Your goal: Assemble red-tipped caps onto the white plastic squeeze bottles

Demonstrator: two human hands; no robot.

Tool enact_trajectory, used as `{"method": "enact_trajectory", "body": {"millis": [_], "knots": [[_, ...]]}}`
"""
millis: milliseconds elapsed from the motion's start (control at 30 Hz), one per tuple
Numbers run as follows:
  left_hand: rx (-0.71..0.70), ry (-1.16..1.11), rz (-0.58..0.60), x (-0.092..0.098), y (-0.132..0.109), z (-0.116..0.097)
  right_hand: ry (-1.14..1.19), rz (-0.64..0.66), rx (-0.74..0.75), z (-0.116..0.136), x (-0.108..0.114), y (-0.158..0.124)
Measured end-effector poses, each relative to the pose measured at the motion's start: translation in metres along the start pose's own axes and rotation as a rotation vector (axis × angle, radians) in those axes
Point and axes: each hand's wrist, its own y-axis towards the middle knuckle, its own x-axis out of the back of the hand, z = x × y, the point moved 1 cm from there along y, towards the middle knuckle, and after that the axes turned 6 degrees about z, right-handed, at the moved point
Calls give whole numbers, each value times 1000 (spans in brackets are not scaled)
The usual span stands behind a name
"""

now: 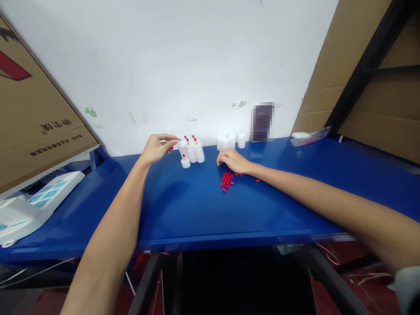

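Small white squeeze bottles (192, 152) with red tip caps stand in a tight group left of centre on the blue table. One more capped bottle (185, 162) stands just in front of them. My left hand (158, 148) is at the group's left side, its thumb and forefinger pinched at a red cap on a bottle top. Red also shows beneath its fingers. My right hand (233, 160) rests with curled fingers behind a loose pile of red caps (226, 180); whatever its fingertips hold is hidden. Several white bottles (225, 142) without visible caps stand behind it.
A few stray caps (257, 180) lie near my right forearm. At the right back is a clear plastic bag (310, 138). A white device with blue panels (42, 201) occupies the left end. Cardboard (36, 113) leans at the left; a white wall (203, 65) stands behind.
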Motion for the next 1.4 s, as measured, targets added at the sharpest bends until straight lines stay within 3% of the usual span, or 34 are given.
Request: {"method": "enact_trajectory", "body": {"millis": [200, 533, 700, 867, 1033, 1167, 1267, 1400], "knots": [[96, -7, 88, 2, -1, 11, 40, -19, -52, 0, 0, 0], [72, 80, 223, -7, -1, 11, 33, -24, -67, 2, 0, 0], [21, 77, 242, -13, -3, 6, 54, -23, -58, 4, 0, -1], [-44, 87, 169, -19, -4, -10, 135, -22, -68, 8, 1, -3], [-235, 62, 134, -57, -9, -29, 183, 11, -27, 5, 2, -2], [-375, 93, 2, -95, -15, -27, 208, 23, 29, 1, 2, -1], [-406, 102, -38, -115, -18, -19, 207, 18, 42, 2, 1, -2], [-402, 80, -25, -128, -19, -14, 188, 10, 33, 7, 2, -2]]}}
